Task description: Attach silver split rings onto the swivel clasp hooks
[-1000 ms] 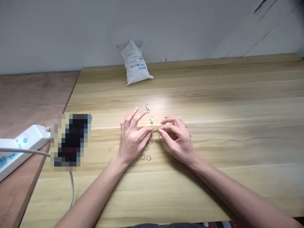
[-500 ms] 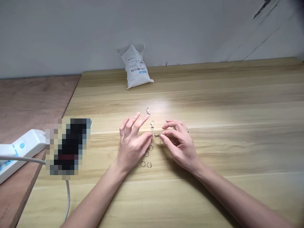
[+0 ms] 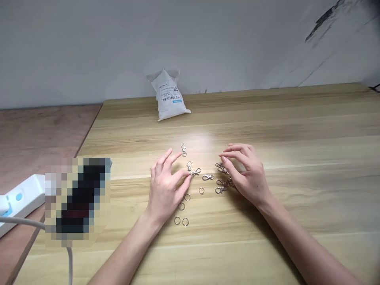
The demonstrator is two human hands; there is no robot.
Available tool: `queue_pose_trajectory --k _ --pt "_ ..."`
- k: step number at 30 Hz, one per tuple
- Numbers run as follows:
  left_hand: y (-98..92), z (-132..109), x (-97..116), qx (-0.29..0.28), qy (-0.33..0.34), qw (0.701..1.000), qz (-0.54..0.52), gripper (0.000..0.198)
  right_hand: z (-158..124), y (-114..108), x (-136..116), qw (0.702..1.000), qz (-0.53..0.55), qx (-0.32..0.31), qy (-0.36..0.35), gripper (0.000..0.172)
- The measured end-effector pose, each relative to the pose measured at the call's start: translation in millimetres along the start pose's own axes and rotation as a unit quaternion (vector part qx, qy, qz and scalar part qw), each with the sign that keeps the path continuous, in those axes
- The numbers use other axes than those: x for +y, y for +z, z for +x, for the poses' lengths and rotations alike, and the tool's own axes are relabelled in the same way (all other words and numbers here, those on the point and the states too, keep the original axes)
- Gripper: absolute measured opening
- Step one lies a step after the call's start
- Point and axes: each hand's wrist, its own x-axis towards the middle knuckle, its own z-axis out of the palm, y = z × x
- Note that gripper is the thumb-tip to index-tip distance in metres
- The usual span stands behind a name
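Observation:
My left hand pinches a silver swivel clasp between thumb and index finger, its other fingers spread. Right behind it lies another clasp, and a further clasp rests near the middle fingertip. My right hand hovers over a small pile of clasps, covering part of it. Its fingers are loosely curved, the thumb tip close to the index finger, with nothing visible between them. A single clasp and a metal ring lie between the hands.
Several loose rings lie by my left wrist. A white labelled package stands at the back of the wooden table, near the wall. On the left are a blurred-out dark object, a cable and a white power strip.
My right hand has let go of the clasp and moved right to the pile, uncovering more clasps. My left hand keeps its pinch. The view has tilted slightly up.

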Motion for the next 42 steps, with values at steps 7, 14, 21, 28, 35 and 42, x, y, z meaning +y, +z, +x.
queue_pose_trajectory --k 7,14,21,28,35,42 --pt "-1.7 -1 1 -0.038 0.009 0.999 -0.037 0.023 -5 2 -11 0.972 -0.070 -0.184 -0.128 0.024" --pt "-3.4 -5 6 -0.079 0.105 0.989 -0.062 0.016 -2 -2 -3 0.964 -0.156 -0.168 -0.136 0.020" --pt "6.7 -8 12 -0.069 0.130 0.988 -0.049 0.010 -2 -3 4 0.973 -0.151 -0.126 -0.120 0.015" --pt "-1.2 -5 5 -0.072 0.099 0.990 -0.065 0.008 1 -12 -2 0.973 -0.102 -0.168 -0.121 0.015" --pt "-6.3 -5 -5 -0.087 0.070 0.992 -0.066 0.011 -3 -4 -7 0.960 -0.130 -0.176 -0.176 0.011" --pt "-7.6 -6 -12 -0.085 0.083 0.992 -0.034 0.015 -6 1 -11 0.949 -0.170 -0.163 -0.211 0.016"
